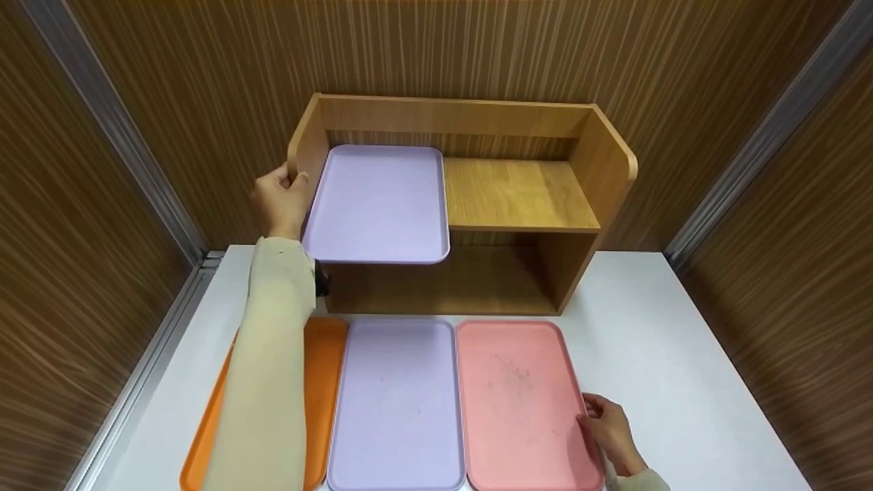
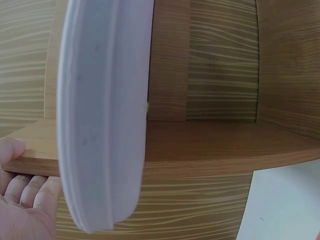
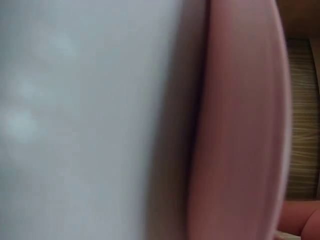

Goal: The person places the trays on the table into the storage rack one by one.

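Left sleeve [image 1: 262, 389] nearest, crossing above the orange tray [image 1: 324, 389]. Left hand [image 1: 281, 202]: fingers pinch the front edge of the shelf unit's left side panel [image 1: 308, 136], thumb on one face, fingers on the other. Right hand [image 1: 609, 429]: fingers pinch the pink tray's [image 1: 515, 402] right rim; can't tell if that edge is lifted. Pink sits on the worktop [image 1: 655, 327], just beside the lower lilac tray [image 1: 397, 402].

Risks, my read: upper lilac tray [image 1: 382, 204] overhangs the shelf front, so a forearm knock could tip it off. Pulling the panel could drag the unit. Leftward push on pink would shove lower lilac.
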Demonstrator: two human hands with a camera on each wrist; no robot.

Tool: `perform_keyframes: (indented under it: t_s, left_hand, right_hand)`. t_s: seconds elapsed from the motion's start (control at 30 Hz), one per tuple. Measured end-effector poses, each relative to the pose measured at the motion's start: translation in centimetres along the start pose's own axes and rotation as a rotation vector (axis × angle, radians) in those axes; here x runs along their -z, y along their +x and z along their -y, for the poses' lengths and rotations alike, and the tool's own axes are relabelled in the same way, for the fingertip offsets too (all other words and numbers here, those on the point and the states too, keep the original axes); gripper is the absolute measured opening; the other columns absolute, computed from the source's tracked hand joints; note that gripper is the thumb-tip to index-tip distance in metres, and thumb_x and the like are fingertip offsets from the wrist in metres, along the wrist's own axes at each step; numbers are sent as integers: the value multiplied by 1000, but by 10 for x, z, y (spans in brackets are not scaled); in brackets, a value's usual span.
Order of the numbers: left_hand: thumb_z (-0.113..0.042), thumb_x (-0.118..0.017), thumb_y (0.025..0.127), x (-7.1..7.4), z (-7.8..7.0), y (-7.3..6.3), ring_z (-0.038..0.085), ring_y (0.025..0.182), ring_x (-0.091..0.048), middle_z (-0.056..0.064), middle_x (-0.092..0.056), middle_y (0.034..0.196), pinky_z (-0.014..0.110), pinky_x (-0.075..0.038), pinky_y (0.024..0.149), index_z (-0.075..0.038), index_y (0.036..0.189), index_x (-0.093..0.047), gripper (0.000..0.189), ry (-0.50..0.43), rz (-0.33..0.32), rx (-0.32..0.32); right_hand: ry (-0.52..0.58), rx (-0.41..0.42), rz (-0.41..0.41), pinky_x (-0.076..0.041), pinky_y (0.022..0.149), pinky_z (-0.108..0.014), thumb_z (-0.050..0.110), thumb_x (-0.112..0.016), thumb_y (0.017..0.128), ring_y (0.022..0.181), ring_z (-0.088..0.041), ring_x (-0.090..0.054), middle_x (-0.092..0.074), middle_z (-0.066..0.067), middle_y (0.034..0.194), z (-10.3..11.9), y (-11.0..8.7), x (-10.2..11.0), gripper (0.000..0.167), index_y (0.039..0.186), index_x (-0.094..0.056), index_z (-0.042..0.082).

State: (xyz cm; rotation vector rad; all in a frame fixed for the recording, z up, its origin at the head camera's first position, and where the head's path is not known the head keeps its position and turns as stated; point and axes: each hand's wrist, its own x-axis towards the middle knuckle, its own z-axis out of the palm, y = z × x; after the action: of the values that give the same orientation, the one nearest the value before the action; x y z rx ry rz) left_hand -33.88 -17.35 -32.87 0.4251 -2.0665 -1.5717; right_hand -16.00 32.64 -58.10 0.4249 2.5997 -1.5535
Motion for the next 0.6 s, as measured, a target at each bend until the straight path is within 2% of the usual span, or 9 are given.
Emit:
perform_keyframes:
  t_s: [0.17,0.37,0.47,0.6]
  left_hand:
    - [-14,-59,91,-1,-1,1,15,97,-59,9,-66,115,26,-47,84,-8,120,-66,30,9,5,2]
    - [-15,-60,91,-2,0,2,15,98,-60,9,-67,115,27,-48,85,-8,119,-66,30,35,-8,-7]
    - [-14,-60,91,-2,1,3,16,98,-60,9,-66,116,27,-48,85,-7,119,-66,30,22,-8,-7]
    - [-16,-59,92,-1,2,3,15,97,-60,8,-66,116,27,-48,85,-8,120,-66,30,32,-5,-3]
  right_hand:
    - [-31,25,-8,-49,69,-24,-6,-50,84,89,-23,-59,-61,-24,106,5,0,4,42,124,-48,-18]
    - [114,38,-11,-53,70,-27,-5,-48,90,93,-26,-63,-55,-28,120,9,-3,9,41,130,-47,-13]
    - [132,66,13,-51,74,-24,-2,-49,92,105,-28,-58,-52,-27,126,10,-5,13,41,132,-46,-10]
    - [137,94,25,-52,78,-24,5,-51,95,110,-30,-57,-51,-26,130,13,-6,16,41,135,-46,-5]
